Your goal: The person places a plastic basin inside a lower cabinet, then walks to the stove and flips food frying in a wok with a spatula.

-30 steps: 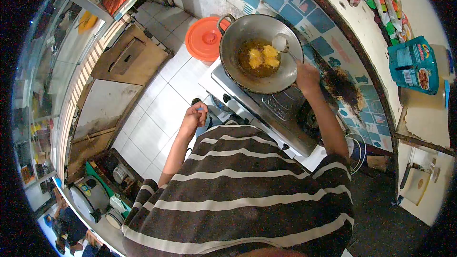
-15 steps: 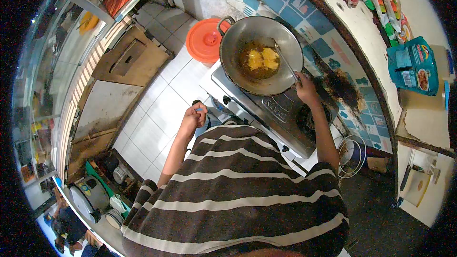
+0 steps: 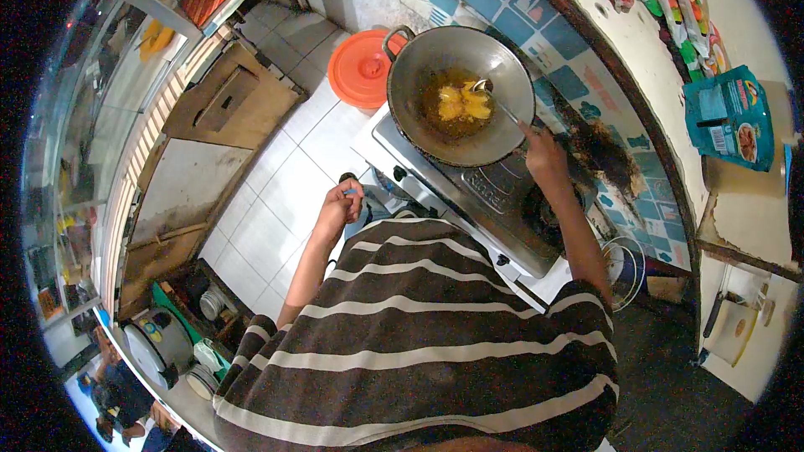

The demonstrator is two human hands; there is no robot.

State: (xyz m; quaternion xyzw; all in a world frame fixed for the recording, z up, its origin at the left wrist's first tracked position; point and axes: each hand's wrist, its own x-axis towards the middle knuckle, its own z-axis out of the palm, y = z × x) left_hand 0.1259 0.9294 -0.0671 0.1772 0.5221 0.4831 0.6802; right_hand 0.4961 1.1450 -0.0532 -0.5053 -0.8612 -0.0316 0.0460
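Note:
My right hand grips the handle of a metal ladle over the right rim of a large wok. The ladle's bowl is at the upper right edge of golden frying pieces, which sit in shallow oil at the wok's bottom. Beneath the wok is a two-burner gas stove. My left hand hangs in front of my body, left of the stove, its fingers loosely curled with nothing visible in them.
An orange lidded bucket stands on the tiled floor left of the wok. A teal pouch and several sachets are on the ledge at right. Bare burner, white cable beside the stove. A rice cooker is at lower left.
The ladle's bowl has tipped up and shows its shiny side near the frying pieces. My right hand has shifted slightly right and down. The left hand stays put.

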